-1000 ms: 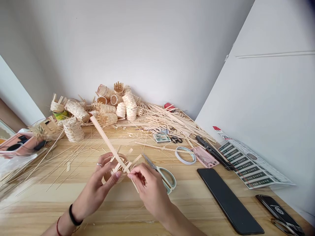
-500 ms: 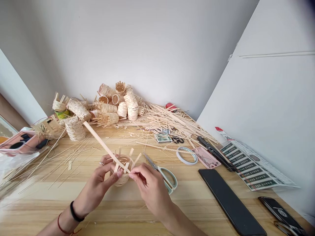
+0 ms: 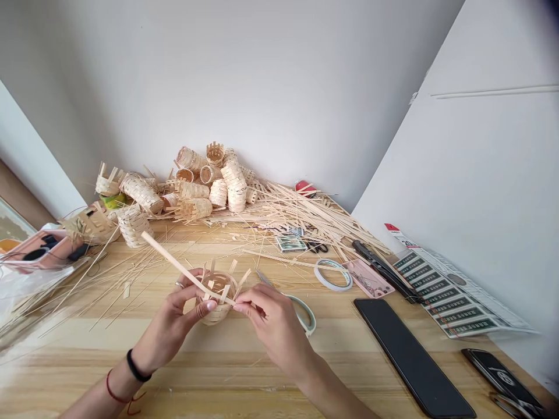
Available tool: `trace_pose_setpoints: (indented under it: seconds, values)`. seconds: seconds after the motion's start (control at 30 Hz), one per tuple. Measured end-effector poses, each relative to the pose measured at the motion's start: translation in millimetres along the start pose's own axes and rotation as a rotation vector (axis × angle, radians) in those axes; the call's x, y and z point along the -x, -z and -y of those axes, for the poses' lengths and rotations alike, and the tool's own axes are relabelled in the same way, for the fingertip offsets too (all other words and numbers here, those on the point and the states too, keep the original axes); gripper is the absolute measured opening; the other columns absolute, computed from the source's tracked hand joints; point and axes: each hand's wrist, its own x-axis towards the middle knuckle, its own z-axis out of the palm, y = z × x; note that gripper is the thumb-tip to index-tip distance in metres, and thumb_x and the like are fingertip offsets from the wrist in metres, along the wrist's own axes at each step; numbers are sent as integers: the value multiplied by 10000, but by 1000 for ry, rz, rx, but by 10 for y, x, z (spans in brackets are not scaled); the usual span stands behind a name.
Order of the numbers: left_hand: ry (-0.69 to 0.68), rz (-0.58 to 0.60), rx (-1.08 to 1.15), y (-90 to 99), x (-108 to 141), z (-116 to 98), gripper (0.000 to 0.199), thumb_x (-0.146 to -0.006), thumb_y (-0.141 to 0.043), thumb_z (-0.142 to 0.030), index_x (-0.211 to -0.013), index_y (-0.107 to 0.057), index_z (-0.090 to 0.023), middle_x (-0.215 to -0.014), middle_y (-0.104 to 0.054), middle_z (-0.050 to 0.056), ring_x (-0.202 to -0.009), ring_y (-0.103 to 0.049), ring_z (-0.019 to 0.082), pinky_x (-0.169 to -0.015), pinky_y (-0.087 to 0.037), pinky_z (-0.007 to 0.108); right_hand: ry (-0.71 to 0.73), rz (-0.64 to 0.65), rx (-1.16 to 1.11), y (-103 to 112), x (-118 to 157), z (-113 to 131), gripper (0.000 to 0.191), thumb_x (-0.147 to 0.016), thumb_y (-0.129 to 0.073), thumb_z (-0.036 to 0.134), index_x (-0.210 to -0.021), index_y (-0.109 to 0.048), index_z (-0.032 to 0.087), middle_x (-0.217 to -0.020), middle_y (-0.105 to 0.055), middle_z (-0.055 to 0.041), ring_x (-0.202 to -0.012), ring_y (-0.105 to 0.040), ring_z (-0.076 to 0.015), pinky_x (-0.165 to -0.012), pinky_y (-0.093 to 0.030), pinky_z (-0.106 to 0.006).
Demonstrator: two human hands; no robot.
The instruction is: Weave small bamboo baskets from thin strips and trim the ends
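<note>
A small woven basket (image 3: 215, 314) with upright stakes around its rim is held just above or on the table in front of me. My left hand (image 3: 183, 308) grips its left side, thumb pressed on the near rim. A long flat bamboo strip (image 3: 170, 256) crosses the near rim and sticks out to the upper left. The strip's right end is pinched between thumb and forefinger of my right hand (image 3: 266, 317). Scissors (image 3: 305, 317) with pale green handles lie beside the right hand, partly hidden by it.
Several woven baskets (image 3: 192, 189) are heaped against the wall, with loose bamboo strips (image 3: 305, 212) to their right. A tape roll (image 3: 332, 274), a utility knife (image 3: 386, 270), a black phone (image 3: 413, 355) and a blade card (image 3: 454, 291) lie at right. A pink box (image 3: 48, 250) stands at left.
The bamboo strip's free end has swung lower and sits nearer the basket. My right hand has shifted slightly right, still pinching the other end; my left hand keeps its grip.
</note>
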Motion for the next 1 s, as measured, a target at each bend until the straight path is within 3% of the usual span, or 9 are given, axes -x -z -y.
trace_pose_setpoints:
  seconds: [0.1, 0.47, 0.6, 0.83, 1.0]
  values:
    - [3, -6, 11, 12, -5, -14, 249, -972, -662, -481, -1053, -828, -314, -1375, -656, 90, -1411, -473, 331, -1218, -345, 599, 8, -25, 36, -5, 14, 13, 177, -958, -670, 85, -857, -688, 229, -815, -730, -12, -771, -655, -176, -667, -487, -276]
    - [152, 0, 258, -16, -3, -27, 244, -888, -763, -512, -1005, -843, -313, -1349, -672, 70, -1432, -482, 357, -1165, -449, 557, 3, -4, 40, -86, 87, 3, 129, -993, -600, 116, -910, -620, 213, -838, -668, -18, -705, -618, -156, -604, -421, -263]
    - [139, 29, 232, -2, -3, -25, 257, -900, -746, -522, -1010, -846, -313, -1405, -651, 66, -1410, -495, 361, -1178, -419, 574, 8, 11, 26, -75, 84, 6, 139, -1003, -592, 110, -913, -612, 213, -853, -668, -17, -727, -626, -159, -649, -441, -264]
    - [120, 24, 162, 18, -13, 7, 266, -904, -729, -531, -913, -830, -286, -1329, -657, 79, -1437, -431, 370, -1193, -365, 566, 25, 49, 37, -19, 48, -8, 187, -980, -618, 51, -889, -611, 214, -876, -688, -18, -804, -647, -174, -715, -463, -269]
    - [52, 34, 72, 36, -30, 35, 296, -929, -696, -543, -988, -818, -280, -1308, -642, 94, -1372, -467, 359, -1190, -330, 557, 68, 69, 43, 74, -9, -41, 199, -981, -635, 58, -868, -611, 219, -846, -695, -4, -798, -632, -182, -738, -461, -283]
